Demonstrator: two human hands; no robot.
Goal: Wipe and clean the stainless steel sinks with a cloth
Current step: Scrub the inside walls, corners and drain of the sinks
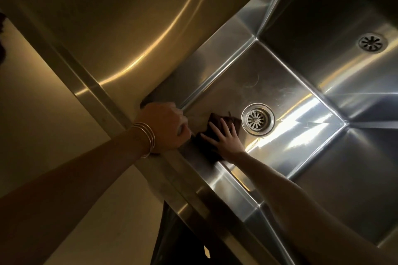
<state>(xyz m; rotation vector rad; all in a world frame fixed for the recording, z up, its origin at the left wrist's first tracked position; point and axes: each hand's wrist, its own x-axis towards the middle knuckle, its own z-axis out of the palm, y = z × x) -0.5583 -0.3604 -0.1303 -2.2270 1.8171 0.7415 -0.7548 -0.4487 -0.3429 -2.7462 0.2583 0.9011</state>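
Observation:
A stainless steel sink basin (269, 84) fills the middle of the view, with a round drain strainer (257, 119) in its floor. A dark brown cloth (215, 122) lies on the basin floor just left of the drain, near the front wall. My right hand (224, 137) presses flat on the cloth with its fingers spread. My left hand (165, 125), with thin bangles on the wrist, grips the sink's front rim (193, 170) at the basin's left corner.
A second basin (323, 28) with its own drain (372, 42) lies at the upper right, divided off by a steel ridge. A flat steel drainboard (107, 38) spreads to the upper left. Beige floor (43, 103) shows below the front edge.

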